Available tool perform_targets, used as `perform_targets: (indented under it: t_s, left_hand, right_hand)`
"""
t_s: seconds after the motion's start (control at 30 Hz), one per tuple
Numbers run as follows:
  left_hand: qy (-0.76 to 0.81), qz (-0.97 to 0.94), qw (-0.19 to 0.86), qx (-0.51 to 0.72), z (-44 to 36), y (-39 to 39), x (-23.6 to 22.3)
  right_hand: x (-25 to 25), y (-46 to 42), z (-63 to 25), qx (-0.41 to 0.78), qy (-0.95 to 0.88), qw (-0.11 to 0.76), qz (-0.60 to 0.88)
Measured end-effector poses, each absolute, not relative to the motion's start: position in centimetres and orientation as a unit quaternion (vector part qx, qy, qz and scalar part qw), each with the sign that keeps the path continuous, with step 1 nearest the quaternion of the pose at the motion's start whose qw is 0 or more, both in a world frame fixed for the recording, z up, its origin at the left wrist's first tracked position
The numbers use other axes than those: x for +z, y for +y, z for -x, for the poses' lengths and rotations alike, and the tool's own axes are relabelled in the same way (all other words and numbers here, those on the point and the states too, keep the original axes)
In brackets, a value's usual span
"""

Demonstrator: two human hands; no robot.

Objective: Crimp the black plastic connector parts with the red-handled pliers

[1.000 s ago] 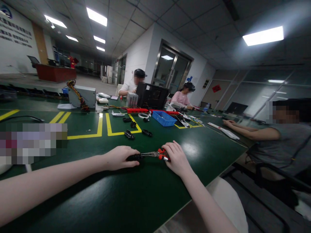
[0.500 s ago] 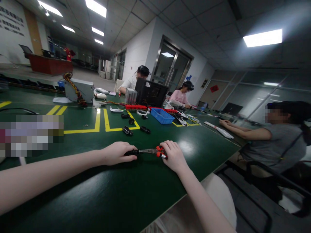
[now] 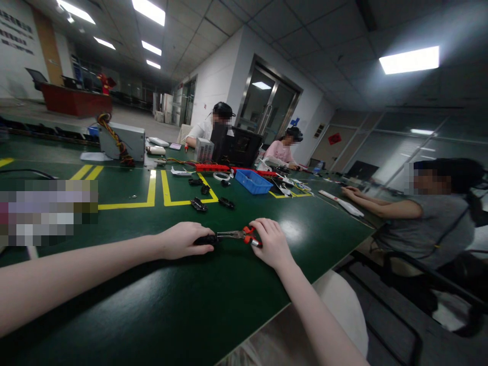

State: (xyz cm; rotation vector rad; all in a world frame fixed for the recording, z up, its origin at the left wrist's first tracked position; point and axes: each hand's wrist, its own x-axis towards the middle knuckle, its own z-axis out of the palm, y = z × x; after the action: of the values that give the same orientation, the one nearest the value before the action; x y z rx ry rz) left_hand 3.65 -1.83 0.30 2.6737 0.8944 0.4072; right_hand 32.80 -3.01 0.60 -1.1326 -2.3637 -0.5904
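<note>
Both hands grip: left hand [image 3: 185, 240] a black part [image 3: 208, 239] (half hidden), right hand [image 3: 271, 243] red-handled pliers [image 3: 238, 235].

The table [image 3: 213, 305] is dark green, marked with yellow lines [image 3: 152, 190] in the left middle of the frame. At the centre, the pliers [image 3: 238, 236] have red handles and grey metal jaws, and the part [image 3: 206, 239] under the left hand [image 3: 185, 240] is black. Above them, small black pieces [image 3: 199, 204] lie by the yellow lines. Further up sits a blue tray [image 3: 253, 182], with a long red strip [image 3: 211, 167] to its left. In the upper left stands a grey metal box [image 3: 127, 142] trailing yellow, red and black wires [image 3: 114, 137]. At the right edge a person wears a grey shirt [image 3: 446, 229]; near the upper middle another wears pink [image 3: 280, 151].
</note>
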Motion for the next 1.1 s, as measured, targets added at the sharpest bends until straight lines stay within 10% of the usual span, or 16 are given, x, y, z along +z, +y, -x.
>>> perform_targets:
  t_s: [1.1]
  left_hand:
    - [0.321,-0.926,0.154,0.128,-3.71,-1.7,0.16]
  right_hand:
    - [0.34,-2.64,-32.67,-0.203,-0.871,0.227,0.387]
